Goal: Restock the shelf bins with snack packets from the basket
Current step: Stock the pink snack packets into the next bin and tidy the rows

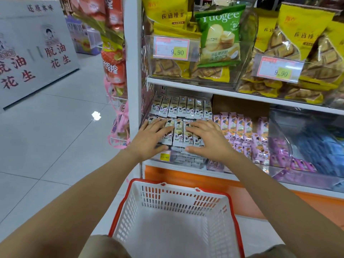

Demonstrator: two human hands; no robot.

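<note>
Grey-white snack packets (178, 134) with a cartoon figure lie in two neat rows in the clear shelf bin (186, 161) on the lower shelf. My left hand (152, 138) lies flat on the left end of the front row, fingers straight. My right hand (206, 138) presses flat on the right end of that row, its thumb along the packets' front edge. The white basket (167, 185) with a red rim stands on the floor below my arms, and nothing shows inside it.
Pink packets (240, 127) fill the bin to the right, then a clear bin of purple and blue packets (305, 146). The upper shelf holds yellow biscuit bags (290, 47) and a green bag (219, 34). Hanging snacks (113, 67) flank the white post on the left. A tiled aisle and a grey sign (33, 53) lie further left.
</note>
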